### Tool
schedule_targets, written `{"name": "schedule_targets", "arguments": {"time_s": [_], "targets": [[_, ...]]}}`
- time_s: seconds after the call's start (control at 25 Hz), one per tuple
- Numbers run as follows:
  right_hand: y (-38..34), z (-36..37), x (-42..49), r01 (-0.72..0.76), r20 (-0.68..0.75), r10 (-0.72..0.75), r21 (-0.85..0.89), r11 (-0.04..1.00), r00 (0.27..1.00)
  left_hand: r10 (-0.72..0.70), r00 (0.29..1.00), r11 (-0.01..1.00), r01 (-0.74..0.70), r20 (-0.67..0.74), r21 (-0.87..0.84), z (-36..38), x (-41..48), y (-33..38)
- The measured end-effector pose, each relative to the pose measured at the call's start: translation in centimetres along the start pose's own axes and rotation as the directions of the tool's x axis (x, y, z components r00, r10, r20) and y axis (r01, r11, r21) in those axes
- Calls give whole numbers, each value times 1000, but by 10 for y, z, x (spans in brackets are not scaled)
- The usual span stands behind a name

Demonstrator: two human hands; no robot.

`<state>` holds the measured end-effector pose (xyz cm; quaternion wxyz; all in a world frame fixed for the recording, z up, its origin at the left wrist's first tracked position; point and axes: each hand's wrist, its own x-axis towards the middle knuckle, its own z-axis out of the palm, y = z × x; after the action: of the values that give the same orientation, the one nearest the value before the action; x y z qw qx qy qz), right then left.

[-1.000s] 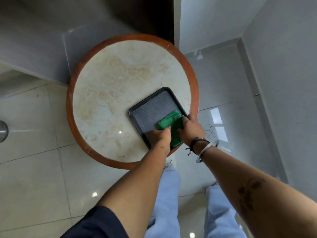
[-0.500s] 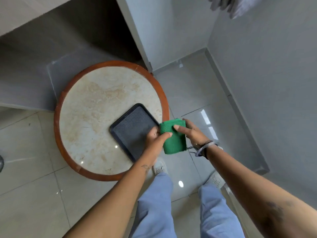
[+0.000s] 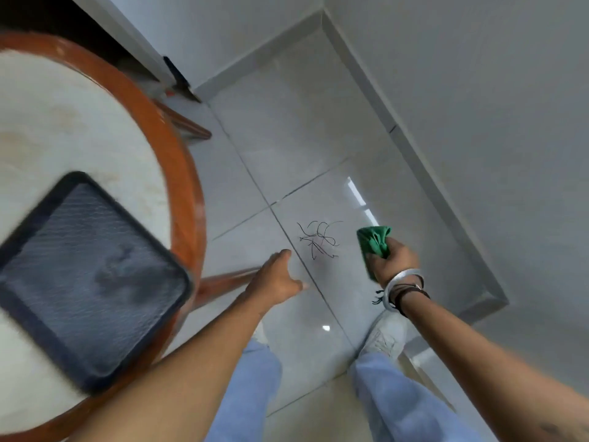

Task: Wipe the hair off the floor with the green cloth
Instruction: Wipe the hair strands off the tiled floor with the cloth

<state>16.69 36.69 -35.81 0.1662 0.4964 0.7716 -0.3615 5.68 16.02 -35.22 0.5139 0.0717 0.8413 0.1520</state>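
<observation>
While R grip (image 3: 390,261) clamps green cloth (image 3: 373,240), hair (image 3: 319,238) just left, prob. untouched, L hand (image 3: 276,277) open.

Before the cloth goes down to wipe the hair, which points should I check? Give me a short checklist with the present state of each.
1. Green cloth held in the right hand: ok, bunched in a firm grip.
2. Hair in view on the floor: ok, loose dark strands beside a tile joint.
3. Path from cloth to hair free: ok, only bare tile between them.
4. Left hand off the hair: ok, open, empty, near it.
5. Cloth touching the floor: cannot tell, height is not readable from above.
6. Black tray out of the way: ok, on the round table.
</observation>
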Motion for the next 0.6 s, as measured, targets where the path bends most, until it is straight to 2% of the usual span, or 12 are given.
{"name": "schedule_targets", "arguments": {"time_s": [0.08, 0.16, 0.2, 0.28, 0.36, 0.52, 0.6], "targets": [[40, 57, 53, 147, -100, -181, -274, 950, 978, 46, 999, 937, -40, -10, 348, 30, 67, -30], [73, 123, 98, 275, -65, -321, -372, 886, 945, 56, 998, 865, -33, -30, 501, 62, 136, -55], [86, 157, 115, 323, 7, -347, -385, 865, 938, 56, 997, 847, -21, -49, 530, 76, 167, -65], [116, 218, 121, 421, 245, -343, -458, 783, 907, 31, 998, 807, 5, -51, 590, 106, 214, -82], [146, 255, 99, 497, 374, -337, -534, 684, 864, -6, 999, 754, 40, -53, 656, 128, 237, -93], [173, 266, 81, 540, 318, -442, -592, 599, 839, -10, 990, 706, 108, -142, 700, 157, 254, -114], [165, 257, 93, 567, 359, -447, -628, 534, 819, 5, 987, 698, 112, -162, 707, 160, 255, -119]]}}
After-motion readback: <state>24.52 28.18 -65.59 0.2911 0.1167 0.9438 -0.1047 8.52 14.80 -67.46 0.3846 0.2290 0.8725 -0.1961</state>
